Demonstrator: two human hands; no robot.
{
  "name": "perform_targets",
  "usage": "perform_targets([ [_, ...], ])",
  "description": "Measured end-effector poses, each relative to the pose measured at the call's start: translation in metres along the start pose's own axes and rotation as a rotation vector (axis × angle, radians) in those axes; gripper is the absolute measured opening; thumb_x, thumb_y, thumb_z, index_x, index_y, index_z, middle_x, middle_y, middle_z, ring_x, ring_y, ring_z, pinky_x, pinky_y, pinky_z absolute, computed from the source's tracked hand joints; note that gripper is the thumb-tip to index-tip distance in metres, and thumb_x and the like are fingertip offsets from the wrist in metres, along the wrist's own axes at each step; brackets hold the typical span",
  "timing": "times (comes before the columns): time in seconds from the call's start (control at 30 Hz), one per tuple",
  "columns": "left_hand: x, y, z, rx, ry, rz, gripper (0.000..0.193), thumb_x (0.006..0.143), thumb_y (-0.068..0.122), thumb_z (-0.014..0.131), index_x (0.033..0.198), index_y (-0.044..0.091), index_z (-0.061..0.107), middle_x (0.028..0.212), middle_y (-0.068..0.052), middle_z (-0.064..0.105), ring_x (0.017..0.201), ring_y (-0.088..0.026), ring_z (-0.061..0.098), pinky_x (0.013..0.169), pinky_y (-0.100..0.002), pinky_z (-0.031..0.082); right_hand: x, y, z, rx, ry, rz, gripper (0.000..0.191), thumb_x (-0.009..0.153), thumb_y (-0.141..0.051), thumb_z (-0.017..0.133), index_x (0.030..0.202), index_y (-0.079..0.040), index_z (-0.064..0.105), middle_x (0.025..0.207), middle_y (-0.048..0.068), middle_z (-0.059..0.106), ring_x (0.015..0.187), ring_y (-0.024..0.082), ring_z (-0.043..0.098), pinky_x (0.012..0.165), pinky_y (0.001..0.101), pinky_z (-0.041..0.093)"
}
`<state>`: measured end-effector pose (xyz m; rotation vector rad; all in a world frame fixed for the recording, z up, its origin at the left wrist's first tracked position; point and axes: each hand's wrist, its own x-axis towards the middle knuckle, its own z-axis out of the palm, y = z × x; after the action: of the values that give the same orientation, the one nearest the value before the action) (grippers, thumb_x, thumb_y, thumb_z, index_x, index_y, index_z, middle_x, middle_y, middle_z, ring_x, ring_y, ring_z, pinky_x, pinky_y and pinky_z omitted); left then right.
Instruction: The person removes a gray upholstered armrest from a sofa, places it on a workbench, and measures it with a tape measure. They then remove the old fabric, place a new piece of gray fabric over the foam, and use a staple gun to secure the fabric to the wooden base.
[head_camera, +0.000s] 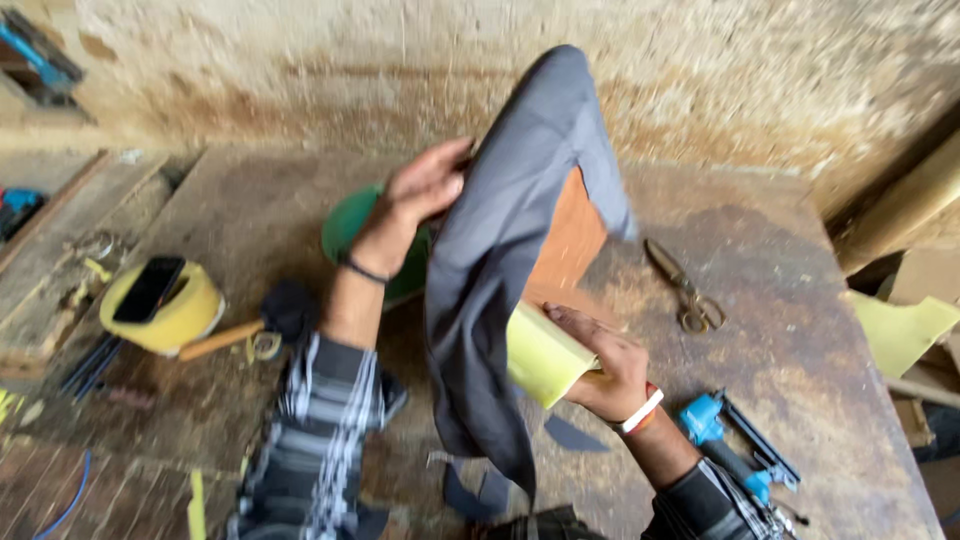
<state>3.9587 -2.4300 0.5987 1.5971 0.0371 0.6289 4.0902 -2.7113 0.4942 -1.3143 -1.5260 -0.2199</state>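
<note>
Both hands grip: left hand (425, 190) grey cloth (500, 260), right hand (600, 365) half-hidden yellow foam (540, 358).

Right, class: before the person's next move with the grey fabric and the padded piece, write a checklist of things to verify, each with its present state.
1. Left hand on the grey fabric: ok, it presses the upper edge.
2. Right hand holds the padded piece at its yellow foam end: ok.
3. Fabric covers the whole piece: not ok, brown board shows on one side.
4. Scissors lie apart from both hands: ok.
5. Blue staple gun near the right wrist: ok.
6. Fabric free of wrinkles: cannot tell, picture blurred.
</note>
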Motion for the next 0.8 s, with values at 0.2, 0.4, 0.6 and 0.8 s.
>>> perform_targets([
  [0.2, -0.021, -0.010, 0.054, 0.060, 0.037, 0.162, 0.086, 0.099, 0.049, 0.063, 0.161, -0.001, 0.030, 0.165, -0.017, 0.039, 0.154, -0.027, 0.033, 0.127, -0.038, 0.022, 0.057, -0.012, -0.006, 0.397, 0.497, 0.371, 0.059, 0.083, -0.014, 0.080, 0.134, 0.009, 0.063, 0.118, 0.012, 0.074, 0.106, 0.017, 0.072, 0.097, 0.0310, 0.058],
  [0.4, -0.052, 0.021, 0.099, 0.338, 0.228, 0.353, 0.115, 0.094, 0.070, 0.063, 0.164, -0.005, 0.009, 0.169, -0.028, 0.026, 0.158, -0.036, 0.028, 0.130, -0.046, 0.021, 0.052, -0.022, 0.010, 0.195, 0.390, 0.142, 0.088, 0.073, -0.015, 0.090, 0.147, 0.007, 0.047, 0.152, 0.025, 0.054, 0.138, 0.027, 0.057, 0.118, 0.0407, 0.043],
  [0.6, -0.105, 0.018, 0.146, 0.964, 0.341, 0.441, 0.117, 0.079, 0.070, 0.069, 0.156, -0.008, 0.025, 0.161, -0.037, 0.024, 0.152, -0.049, 0.029, 0.123, -0.057, 0.028, 0.046, -0.020, 0.018, 0.468, 0.323, 0.128, 0.078, 0.087, -0.017, 0.089, 0.144, -0.002, 0.038, 0.163, 0.027, 0.043, 0.151, 0.033, 0.046, 0.124, 0.0468, 0.042],
  [0.8, -0.115, 0.009, 0.131, 0.960, 0.346, 0.320, 0.078, 0.089, 0.026, 0.073, 0.149, -0.010, 0.039, 0.153, -0.034, 0.045, 0.142, -0.050, 0.047, 0.117, -0.053, 0.040, 0.071, -0.007, -0.005, 0.540, 0.080, 0.025, 0.077, 0.077, -0.022, 0.092, 0.138, -0.007, 0.048, 0.151, 0.020, 0.046, 0.146, 0.030, 0.047, 0.122, 0.0451, 0.043],
])
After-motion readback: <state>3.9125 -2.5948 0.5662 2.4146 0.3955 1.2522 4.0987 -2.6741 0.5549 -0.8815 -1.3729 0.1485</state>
